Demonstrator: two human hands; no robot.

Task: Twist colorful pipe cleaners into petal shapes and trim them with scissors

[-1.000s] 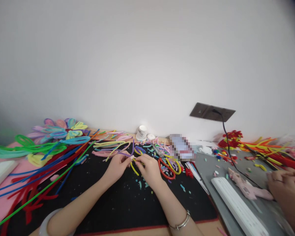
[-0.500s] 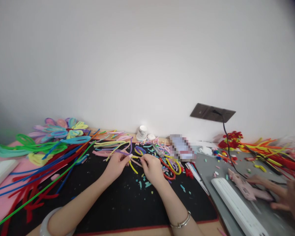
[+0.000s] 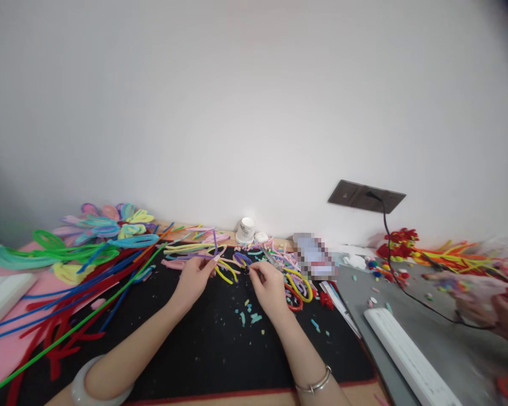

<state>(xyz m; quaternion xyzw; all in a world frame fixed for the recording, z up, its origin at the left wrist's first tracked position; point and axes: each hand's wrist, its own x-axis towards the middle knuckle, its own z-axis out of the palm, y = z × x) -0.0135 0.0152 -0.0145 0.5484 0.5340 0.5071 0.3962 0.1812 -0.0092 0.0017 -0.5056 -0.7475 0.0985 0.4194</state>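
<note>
A fuzzy purple stick [image 3: 215,241] and bendy yellow sticks [image 3: 225,275] poke out from the left hand [image 3: 193,279], over the black mat [image 3: 220,349]. That hand's fingers pinch them tight. The right hand [image 3: 271,290] is apart from the left, fingertips close together; I cannot tell if they hold anything. Little green bits [image 3: 256,318] lie near it. A white cup [image 3: 246,227] stands farther back.

Craft workspace: pipe cleaners [image 3: 135,241], snipped scraps [image 3: 256,319], mat [image 3: 220,355].
</note>
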